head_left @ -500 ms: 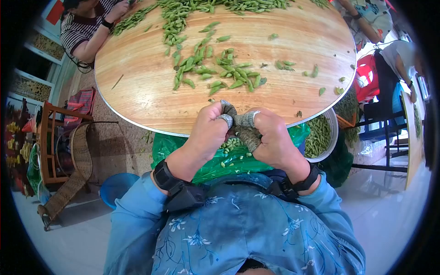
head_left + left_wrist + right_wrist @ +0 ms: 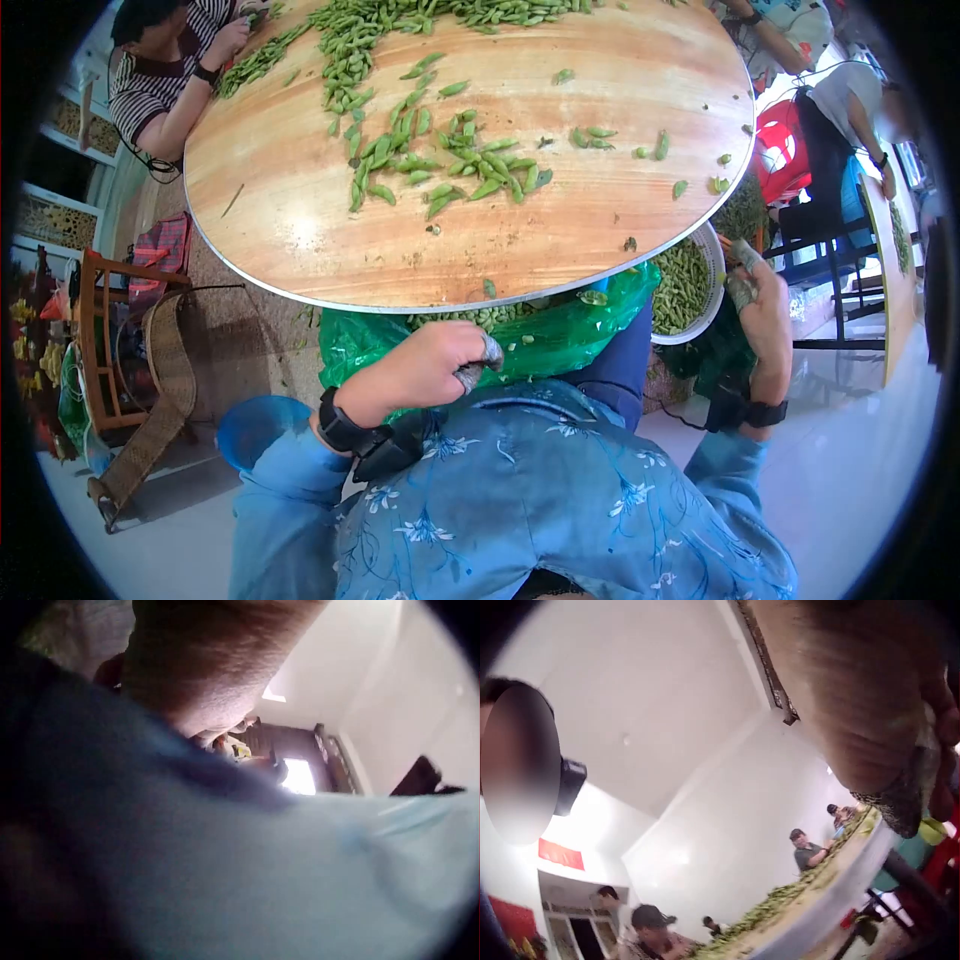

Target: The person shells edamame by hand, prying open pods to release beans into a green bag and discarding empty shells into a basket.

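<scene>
Head view: curled left hand (image 2: 430,365), centre, contents indiscernible, is over green plastic sheet (image 2: 560,355) presumably catching shelled beans (image 2: 470,318); right hand (image 2: 763,305), right side, grip indiscernible, nears round white basin (image 2: 717,272) of green pods (image 2: 680,290).

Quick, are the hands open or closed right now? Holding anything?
Left hand: fingers curled; whether they hold anything cannot be told.
Right hand: open or closed cannot be told; a small yellow-green piece shows by its fingertips, perhaps held.
</scene>
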{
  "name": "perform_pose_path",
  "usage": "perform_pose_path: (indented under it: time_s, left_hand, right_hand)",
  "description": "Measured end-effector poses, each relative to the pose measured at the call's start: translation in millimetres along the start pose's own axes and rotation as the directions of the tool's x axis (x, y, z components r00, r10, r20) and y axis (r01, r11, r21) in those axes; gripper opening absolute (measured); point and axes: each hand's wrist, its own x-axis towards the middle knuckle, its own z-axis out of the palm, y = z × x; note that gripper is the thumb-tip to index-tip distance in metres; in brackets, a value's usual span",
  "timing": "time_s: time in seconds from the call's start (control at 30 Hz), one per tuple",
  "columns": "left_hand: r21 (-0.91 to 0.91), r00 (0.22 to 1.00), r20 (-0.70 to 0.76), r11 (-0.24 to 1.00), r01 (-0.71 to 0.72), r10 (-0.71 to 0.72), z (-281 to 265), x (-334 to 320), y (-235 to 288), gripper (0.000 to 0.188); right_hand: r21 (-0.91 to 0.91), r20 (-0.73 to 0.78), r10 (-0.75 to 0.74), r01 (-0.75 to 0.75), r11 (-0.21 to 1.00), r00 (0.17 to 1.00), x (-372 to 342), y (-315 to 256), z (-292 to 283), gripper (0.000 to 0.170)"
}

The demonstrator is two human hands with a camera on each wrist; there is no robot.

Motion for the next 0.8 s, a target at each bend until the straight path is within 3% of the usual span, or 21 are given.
perform_pose_path:
  time_s: [0.03, 0.07, 0.13, 0.2, 0.27, 0.3, 0.33, 0.37, 0.4, 0.47, 0.5, 0.53, 0.57, 0.6, 0.67, 0.73, 0.8]
  left_hand:
    - [0.164, 0.998, 0.065, 0.986, 0.001, -0.012, 3, 0, -6, 0.016]
    - [0.171, 0.998, 0.064, 0.985, -0.002, -0.009, 5, -1, -7, 0.016]
    - [0.328, 0.996, 0.083, 0.945, -0.013, -0.015, 7, 1, -5, 0.014]
    - [0.3, 0.998, 0.056, 0.954, -0.018, 0.002, 3, 2, -1, 0.018]
    - [0.132, 0.998, 0.057, 0.991, 0.006, -0.014, -7, 3, 8, 0.018]
    - [0.144, 0.999, 0.051, 0.99, 0.007, -0.015, -13, 4, 15, 0.018]
    - [0.091, 0.999, -0.032, 0.995, 0.028, -0.025, -20, 5, 23, 0.017]
    - [0.037, 0.993, -0.114, 0.998, 0.042, -0.037, -26, 7, 28, 0.015]
    - [0.047, 0.993, -0.116, 0.998, 0.041, -0.035, -31, 11, 30, 0.015]
    - [0.174, 0.899, -0.436, 0.976, 0.128, -0.04, -40, 25, 33, 0.016]
    - [0.157, 0.875, -0.478, 0.971, 0.179, -0.085, -45, 34, 29, 0.019]
    - [0.162, 0.873, -0.481, 0.971, 0.178, -0.08, -48, 44, 24, 0.019]
    - [0.273, 0.862, -0.507, 0.951, 0.144, 0.016, -52, 56, 19, 0.02]
    - [0.383, 0.845, -0.524, 0.916, 0.118, 0.11, -54, 66, 13, 0.021]
    - [0.513, 0.885, -0.443, 0.85, 0.12, 0.142, -57, 84, 1, 0.011]
    - [0.559, 0.883, -0.44, 0.819, 0.129, 0.161, -56, 94, -12, 0.009]
    - [0.589, 0.889, -0.423, 0.799, 0.122, 0.177, -60, 95, -16, 0.007]
  right_hand:
    - [-0.281, -0.038, 0.089, -0.096, 0.955, 0.995, -4, 9, 2, 0.022]
    - [-0.277, -0.043, 0.086, -0.094, 0.956, 0.995, -6, 11, 4, 0.022]
    - [-0.176, 0.034, 0.039, -0.033, 0.984, 0.999, -8, 13, 8, 0.023]
    - [0.117, 0.088, 0.093, -0.103, 0.988, 0.992, -8, -9, 19, 0.021]
    - [0.349, 0.185, 0.003, -0.068, 0.935, 0.983, -8, -26, 36, 0.021]
    - [0.394, 0.244, -0.055, -0.047, 0.918, 0.968, -6, -39, 42, 0.021]
    - [0.437, 0.299, -0.115, -0.029, 0.899, 0.947, -4, -52, 46, 0.021]
    - [0.406, 0.283, -0.254, 0.124, 0.905, 0.925, 0, -62, 51, 0.02]
    - [0.45, 0.298, -0.233, 0.08, 0.89, 0.926, 1, -77, 53, 0.02]
    - [0.496, 0.261, -0.324, 0.162, 0.853, 0.909, 6, -88, 64, 0.02]
    - [0.498, 0.256, -0.328, 0.167, 0.851, 0.909, 6, -94, 67, 0.02]
    - [0.573, 0.289, -0.272, 0.062, 0.817, 0.918, 7, -101, 70, 0.02]
    - [0.639, 0.328, -0.224, -0.041, 0.768, 0.918, 8, -105, 72, 0.02]
    - [0.644, 0.325, -0.239, -0.03, 0.764, 0.915, 8, -108, 72, 0.02]
    - [0.56, 0.248, -0.296, 0.113, 0.821, 0.922, 10, -113, 76, 0.019]
    - [0.541, 0.285, -0.307, 0.112, 0.834, 0.908, 11, -116, 80, 0.019]
    - [0.61, 0.305, -0.24, 0.004, 0.792, 0.922, 10, -116, 85, 0.02]
